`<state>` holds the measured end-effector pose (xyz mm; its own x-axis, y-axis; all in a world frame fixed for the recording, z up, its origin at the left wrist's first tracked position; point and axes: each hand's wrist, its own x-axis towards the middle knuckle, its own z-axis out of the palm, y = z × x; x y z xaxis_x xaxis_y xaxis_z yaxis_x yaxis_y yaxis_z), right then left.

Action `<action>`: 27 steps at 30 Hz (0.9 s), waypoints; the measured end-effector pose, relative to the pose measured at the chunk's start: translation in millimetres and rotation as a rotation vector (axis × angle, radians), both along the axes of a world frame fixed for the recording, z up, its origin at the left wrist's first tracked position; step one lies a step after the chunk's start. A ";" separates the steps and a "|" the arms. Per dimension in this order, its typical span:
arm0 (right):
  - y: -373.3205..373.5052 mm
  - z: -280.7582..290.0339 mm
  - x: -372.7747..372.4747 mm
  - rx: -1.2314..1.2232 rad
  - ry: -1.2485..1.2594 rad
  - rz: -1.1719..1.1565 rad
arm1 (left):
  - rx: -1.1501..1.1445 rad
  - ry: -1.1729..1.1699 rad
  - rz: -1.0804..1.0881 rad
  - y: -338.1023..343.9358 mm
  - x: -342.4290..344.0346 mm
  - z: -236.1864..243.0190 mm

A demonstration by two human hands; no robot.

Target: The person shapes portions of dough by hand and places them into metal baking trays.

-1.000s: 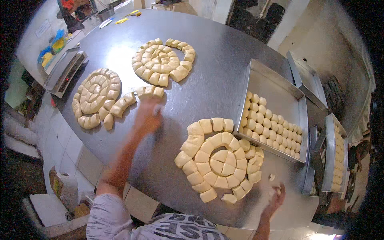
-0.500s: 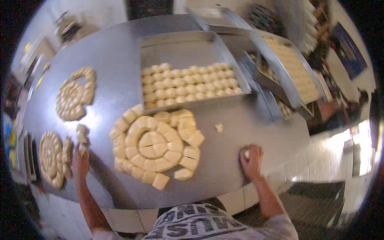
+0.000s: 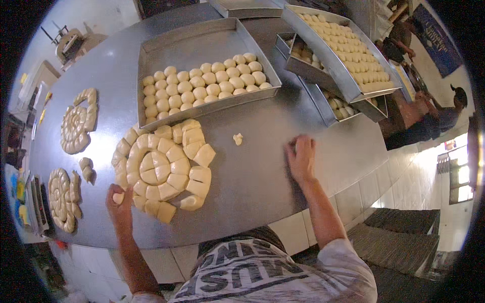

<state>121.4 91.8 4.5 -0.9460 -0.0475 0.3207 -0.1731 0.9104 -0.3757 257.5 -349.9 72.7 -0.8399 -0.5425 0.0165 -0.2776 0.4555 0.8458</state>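
Note:
My left hand (image 3: 120, 208) pinches a small piece of dough (image 3: 118, 198) at the left edge of a big round of cut dough (image 3: 154, 169). That round is sliced into rings of wedge-shaped pieces, some pulled loose at its lower right. My right hand (image 3: 302, 157) is cupped palm down on the steel table (image 3: 247, 187), its fingers curled and slightly blurred. What lies under its palm is hidden now; a pale piece of dough showed there a moment ago. Between the hands and farther off lies a small dough scrap (image 3: 238, 139).
Behind the cut round stands a metal tray (image 3: 202, 38) part filled with rows of dough balls. More filled trays (image 3: 348, 55) are stacked at the right. Two smaller cut rounds (image 3: 78, 121) and loose dough strips (image 3: 87, 170) lie at the left. A person (image 3: 429, 108) is at far right.
My left hand has moved right, from beside the loose strips to the cut round, still holding dough. My right hand appears farther up the picture; the whole view has shifted.

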 end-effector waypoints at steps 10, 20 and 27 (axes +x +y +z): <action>-88.7 23.3 -25.5 -0.348 -0.016 0.367 | 0.427 0.108 -0.195 34.6 -4.0 12.2; -88.9 12.5 1.0 0.087 0.032 0.291 | 0.365 0.140 0.153 -46.1 56.4 4.0; -110.2 -24.3 16.3 0.068 -0.051 0.508 | 0.428 0.081 -0.144 -36.9 6.9 -1.8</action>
